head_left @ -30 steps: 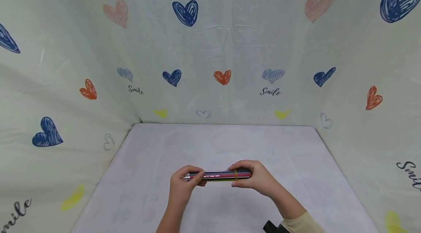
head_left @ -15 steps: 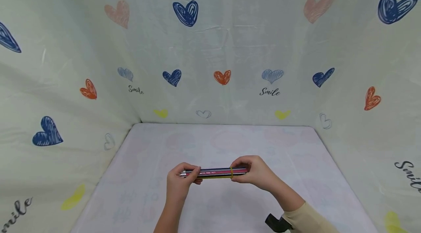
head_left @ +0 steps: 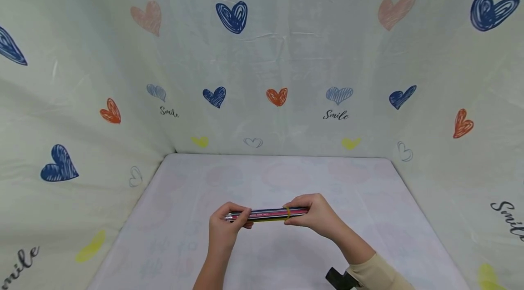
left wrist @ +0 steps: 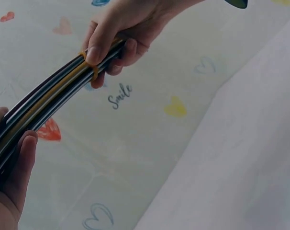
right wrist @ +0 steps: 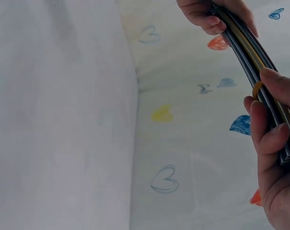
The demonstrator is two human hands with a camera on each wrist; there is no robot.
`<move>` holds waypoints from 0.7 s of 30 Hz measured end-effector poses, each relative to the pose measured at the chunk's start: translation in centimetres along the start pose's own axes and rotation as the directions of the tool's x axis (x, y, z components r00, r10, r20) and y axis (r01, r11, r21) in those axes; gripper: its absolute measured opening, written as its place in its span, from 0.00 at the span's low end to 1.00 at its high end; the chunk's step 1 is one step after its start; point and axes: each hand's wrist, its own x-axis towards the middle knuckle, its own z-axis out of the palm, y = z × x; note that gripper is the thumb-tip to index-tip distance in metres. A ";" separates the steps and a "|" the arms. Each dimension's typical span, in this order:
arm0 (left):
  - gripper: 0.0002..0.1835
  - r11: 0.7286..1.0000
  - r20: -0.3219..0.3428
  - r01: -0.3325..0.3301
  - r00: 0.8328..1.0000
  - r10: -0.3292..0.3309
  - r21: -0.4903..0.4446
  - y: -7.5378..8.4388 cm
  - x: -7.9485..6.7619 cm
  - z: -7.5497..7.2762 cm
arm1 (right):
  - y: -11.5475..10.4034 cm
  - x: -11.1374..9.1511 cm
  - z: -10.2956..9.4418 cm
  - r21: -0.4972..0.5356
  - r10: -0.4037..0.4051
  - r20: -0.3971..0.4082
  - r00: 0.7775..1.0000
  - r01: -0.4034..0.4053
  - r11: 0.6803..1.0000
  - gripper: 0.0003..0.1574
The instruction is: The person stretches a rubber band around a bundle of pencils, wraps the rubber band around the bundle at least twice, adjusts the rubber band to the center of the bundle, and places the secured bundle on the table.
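A bundle of pencils (head_left: 268, 214) in dark, pink and yellow colours is held level above the table. My left hand (head_left: 229, 224) grips its left end, thumb on the near side and fingers behind. My right hand (head_left: 317, 215) pinches the right part between thumb and fingers. Round the bundle, by the right fingertips, runs a yellow rubber band (head_left: 288, 213). In the left wrist view the pencils (left wrist: 44, 100) slant up to the right hand (left wrist: 130, 28). The right wrist view shows the band (right wrist: 257, 89) against the right fingers; the palm hides part of the pencils' right end.
Under the hands spreads a white table (head_left: 196, 181). Pale curtains (head_left: 286, 53) printed with hearts and the word Smile stand behind it and at both sides. A black device (head_left: 341, 278) sits by the right sleeve (head_left: 378, 274).
Both hands have shifted slightly up and left with the pencil bundle. In the last half second the right fingertips have slid a little left, about the rubber band.
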 end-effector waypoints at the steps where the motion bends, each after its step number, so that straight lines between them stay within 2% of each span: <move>1: 0.07 1.000 0.020 -0.008 1.000 0.007 0.008 0.0 0.0 0.0 | 0.0 0.0 0.1 0.002 -0.002 0.007 1.000 0.002 1.000 0.18; 8: 0.11 0.995 0.147 -0.015 0.989 0.001 0.094 -0.4 -0.1 0.4 | -0.2 0.0 0.6 0.013 0.054 0.034 0.998 -0.054 0.998 0.17; 13: 0.19 0.975 0.245 -0.072 0.969 0.019 0.210 -0.5 0.0 0.1 | -0.2 -0.2 0.1 -0.001 0.096 0.049 0.994 -0.096 0.995 0.20; 18: 0.20 0.955 0.252 -0.055 0.968 -0.021 0.291 -0.5 0.2 -0.4 | 0.2 -0.2 -0.6 0.006 0.081 0.116 0.990 -0.082 0.997 0.24; 21: 0.19 0.947 0.238 -0.047 0.971 -0.032 0.318 -0.5 0.3 -0.7 | 0.4 -0.1 -1.2 0.008 0.065 0.147 0.987 -0.066 0.998 0.22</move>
